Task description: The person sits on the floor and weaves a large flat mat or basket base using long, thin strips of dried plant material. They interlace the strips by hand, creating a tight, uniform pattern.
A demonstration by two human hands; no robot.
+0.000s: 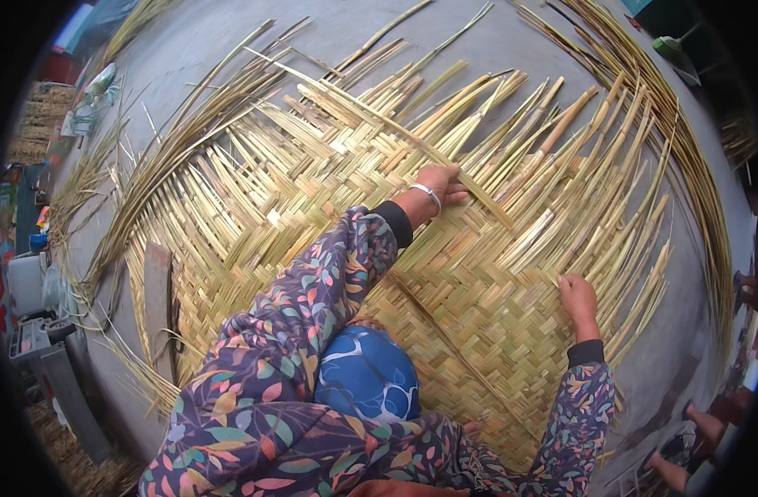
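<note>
A large herringbone mat (511, 331) of flat, yellow-green split reeds lies on the floor in front of me and under my knees. Its unwoven reed ends fan out along the far and right sides. My left hand (433, 190), with a pale bracelet at the wrist, is closed at the middle of the weave. Its fingers pinch a long reed strip (371, 112) that lies slantwise across the others. Over the right part of the mat my right hand (578, 300) makes a fist near the loose ends; what it grips is hidden.
Long thin reeds lie bundled beyond the mat on the right (685, 157) and the left (139, 199). A flat wooden board (158, 298) rests on the mat's left edge. A dark stick (453, 340) crosses the weave. Other people's feet (669, 472) show at the lower right.
</note>
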